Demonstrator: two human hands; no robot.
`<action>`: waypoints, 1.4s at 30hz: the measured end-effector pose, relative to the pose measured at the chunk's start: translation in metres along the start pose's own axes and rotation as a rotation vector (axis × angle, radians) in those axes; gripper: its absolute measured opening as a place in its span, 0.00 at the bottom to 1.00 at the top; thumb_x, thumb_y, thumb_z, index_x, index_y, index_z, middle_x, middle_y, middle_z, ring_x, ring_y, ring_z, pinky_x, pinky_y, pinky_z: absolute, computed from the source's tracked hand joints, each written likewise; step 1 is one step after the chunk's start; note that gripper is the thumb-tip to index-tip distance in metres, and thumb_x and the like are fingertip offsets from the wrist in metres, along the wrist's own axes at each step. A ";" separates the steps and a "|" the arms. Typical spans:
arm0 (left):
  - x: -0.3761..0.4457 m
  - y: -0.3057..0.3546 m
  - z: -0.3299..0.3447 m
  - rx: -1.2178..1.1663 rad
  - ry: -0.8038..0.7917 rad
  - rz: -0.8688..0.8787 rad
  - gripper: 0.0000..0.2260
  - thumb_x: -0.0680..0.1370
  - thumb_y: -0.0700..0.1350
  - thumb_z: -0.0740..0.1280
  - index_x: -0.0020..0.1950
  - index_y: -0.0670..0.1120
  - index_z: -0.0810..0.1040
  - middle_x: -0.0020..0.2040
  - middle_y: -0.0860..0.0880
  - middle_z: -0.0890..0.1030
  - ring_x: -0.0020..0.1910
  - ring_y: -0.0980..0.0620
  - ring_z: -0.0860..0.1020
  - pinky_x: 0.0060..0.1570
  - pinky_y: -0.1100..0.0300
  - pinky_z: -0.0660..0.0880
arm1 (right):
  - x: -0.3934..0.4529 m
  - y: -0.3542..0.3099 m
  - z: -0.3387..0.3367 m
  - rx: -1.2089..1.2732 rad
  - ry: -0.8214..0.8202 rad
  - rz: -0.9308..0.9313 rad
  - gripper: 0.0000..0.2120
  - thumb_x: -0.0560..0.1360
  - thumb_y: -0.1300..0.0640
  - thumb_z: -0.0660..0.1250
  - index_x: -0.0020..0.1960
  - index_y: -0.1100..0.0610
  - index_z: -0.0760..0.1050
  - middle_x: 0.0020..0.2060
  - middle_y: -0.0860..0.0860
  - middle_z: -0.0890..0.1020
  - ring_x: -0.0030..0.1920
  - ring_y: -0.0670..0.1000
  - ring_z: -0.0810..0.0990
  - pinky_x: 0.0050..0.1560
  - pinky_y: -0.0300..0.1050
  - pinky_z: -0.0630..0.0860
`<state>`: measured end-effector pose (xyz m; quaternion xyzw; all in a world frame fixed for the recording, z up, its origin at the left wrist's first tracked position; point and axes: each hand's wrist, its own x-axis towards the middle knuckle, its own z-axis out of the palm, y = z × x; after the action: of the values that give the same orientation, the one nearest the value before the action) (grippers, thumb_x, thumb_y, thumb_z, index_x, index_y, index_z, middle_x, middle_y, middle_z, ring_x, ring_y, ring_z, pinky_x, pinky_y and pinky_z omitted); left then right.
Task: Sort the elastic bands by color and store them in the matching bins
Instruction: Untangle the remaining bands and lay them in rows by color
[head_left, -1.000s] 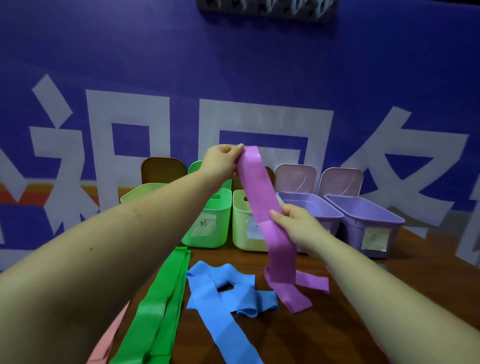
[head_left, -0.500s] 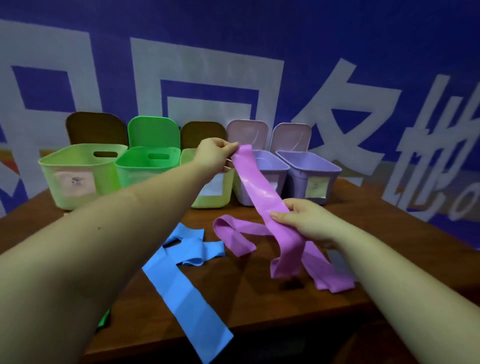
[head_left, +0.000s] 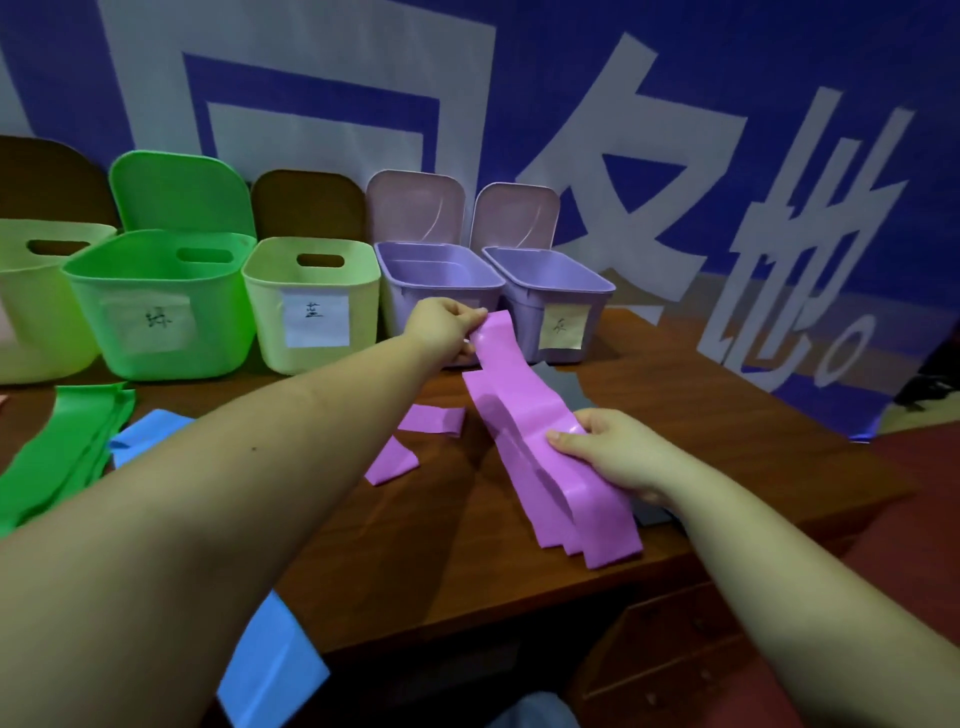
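- Purple band (head_left: 524, 415) folded over the table (head_left: 727, 415), pinched at its far end by left hand (head_left: 441, 330), gripped mid-length by right hand (head_left: 613, 452).
- Near purple bin (head_left: 441, 275), not inside.
- Risk, judged: loose tail snagging or unfolding, spilling over the rim.

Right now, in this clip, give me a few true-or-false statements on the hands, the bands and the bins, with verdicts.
1. Both hands hold the purple band. True: the left hand pinches its far end, the right hand grips it nearer.
2. The purple band is already inside a bin. False: it hangs over the table.
3. The green band lies on the table by the bright green bin. True.
4. The two lilac bins have their lids shut. False: the left lilac bin and right lilac bin stand open.
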<state>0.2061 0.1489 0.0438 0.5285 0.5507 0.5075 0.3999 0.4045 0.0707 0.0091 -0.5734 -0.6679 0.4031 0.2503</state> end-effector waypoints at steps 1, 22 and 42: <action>0.005 -0.002 0.003 -0.017 0.008 -0.008 0.13 0.79 0.42 0.65 0.34 0.44 0.70 0.30 0.44 0.71 0.25 0.51 0.72 0.18 0.67 0.70 | 0.006 0.004 0.002 -0.005 0.014 -0.006 0.09 0.78 0.54 0.65 0.54 0.58 0.79 0.46 0.54 0.84 0.43 0.51 0.82 0.45 0.45 0.78; 0.022 -0.076 0.040 0.890 -0.188 0.359 0.34 0.76 0.54 0.66 0.77 0.48 0.54 0.78 0.42 0.46 0.75 0.44 0.57 0.71 0.53 0.56 | 0.044 0.043 0.037 -0.810 0.027 -0.172 0.24 0.82 0.44 0.48 0.77 0.47 0.55 0.77 0.45 0.55 0.77 0.48 0.46 0.74 0.53 0.38; 0.012 -0.096 -0.064 1.129 -0.261 0.443 0.27 0.72 0.68 0.56 0.53 0.50 0.81 0.52 0.49 0.80 0.53 0.48 0.76 0.55 0.56 0.69 | 0.069 -0.008 0.055 -0.835 0.063 -0.210 0.25 0.79 0.43 0.58 0.73 0.49 0.61 0.73 0.50 0.64 0.76 0.52 0.54 0.74 0.57 0.43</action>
<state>0.1255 0.1595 -0.0385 0.8178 0.5581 0.1400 0.0078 0.3411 0.1235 -0.0231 -0.5663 -0.8205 0.0529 0.0569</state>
